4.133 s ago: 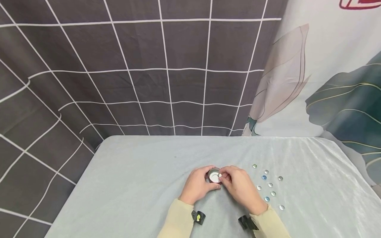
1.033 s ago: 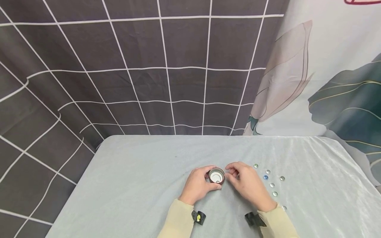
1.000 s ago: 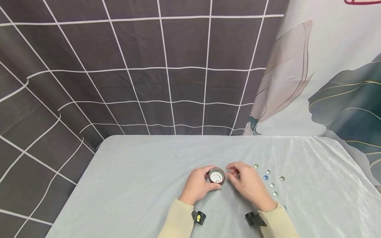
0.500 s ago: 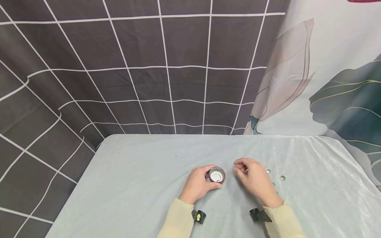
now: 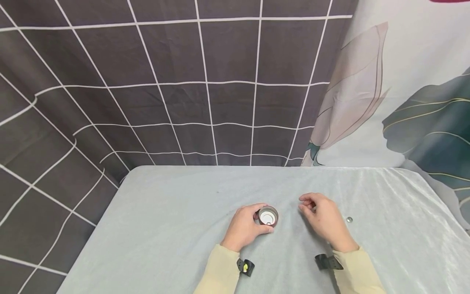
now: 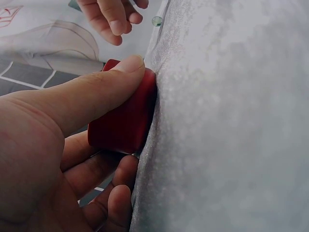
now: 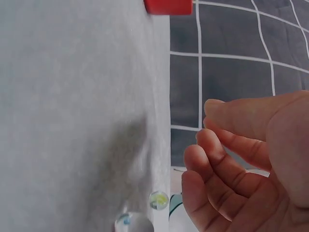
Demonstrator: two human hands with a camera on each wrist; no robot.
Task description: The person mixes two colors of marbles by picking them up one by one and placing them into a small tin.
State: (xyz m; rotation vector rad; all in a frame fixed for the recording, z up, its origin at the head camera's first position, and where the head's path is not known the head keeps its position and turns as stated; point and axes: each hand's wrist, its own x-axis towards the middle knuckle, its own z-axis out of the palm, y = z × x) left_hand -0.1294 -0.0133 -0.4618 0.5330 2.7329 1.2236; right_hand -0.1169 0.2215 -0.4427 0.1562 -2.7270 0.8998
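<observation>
My left hand [image 5: 242, 228] grips a small round red tin [image 6: 123, 121] standing on the cloth, thumb on the near side and fingers round the far side. From above, the tin's open mouth shows a silvery inside, with a small clear glass bead [image 5: 268, 223] at its near edge. To the right, my right hand [image 5: 326, 220] hovers over the cloth with loosely bent fingers and nothing between thumb and fingertips. Below it in the right wrist view lie a yellow-green glass bead [image 7: 158, 200] and a clear bead with blue [image 7: 126, 221].
One greyish glass bead [image 5: 349, 219] shows right of my right hand, which hides other beads from above. A pale blue-grey cloth [image 5: 176, 228] covers the table. A dark grid-patterned curtain [image 5: 231, 102] hangs behind the table's far edge.
About four seconds ago my right hand pinched a clear bead at the tin's mouth. It has since drawn away to the right, over the scattered beads. My left hand keeps holding the tin.
</observation>
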